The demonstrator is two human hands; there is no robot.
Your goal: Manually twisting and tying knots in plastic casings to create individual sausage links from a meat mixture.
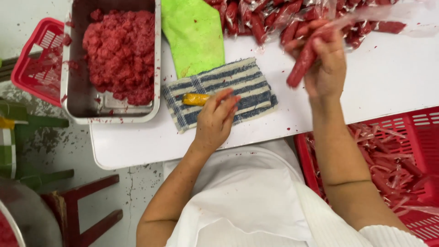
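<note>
The left hand [215, 120] rests near the middle of the white tabletop [393, 77], its fingers [223, 101] loosely curled and lying on a blue-and-white striped woven cloth [249, 82]. Its fingertips touch a small yellow-orange object [195, 99] that lies on the cloth at the hand's ten o'clock; the grip is not closed round it, only laid against it.

The right hand [325, 66] is raised at about one o'clock from the left hand. Its grip is closed on a long red sausage in a clear wrapper [302, 61], which hangs tilted from the fingers, its lower end pointing toward seven o'clock. Just beyond this hand, at twelve o'clock, a heap of similar red wrapped sausages [270, 18] lies along the far edge of the tabletop.

A bright green cloth [194, 34] lies at twelve o'clock of the striped cloth, touching its far edge. At ten o'clock a rectangular steel tray [75, 98] holds a mound of red minced meat [121, 52]. A red plastic basket [39, 59] stands beside the tray at nine o'clock. At four o'clock, below the tabletop's edge, a red plastic crate [420, 123] holds clear and red wrapper scraps [388, 160].
</note>
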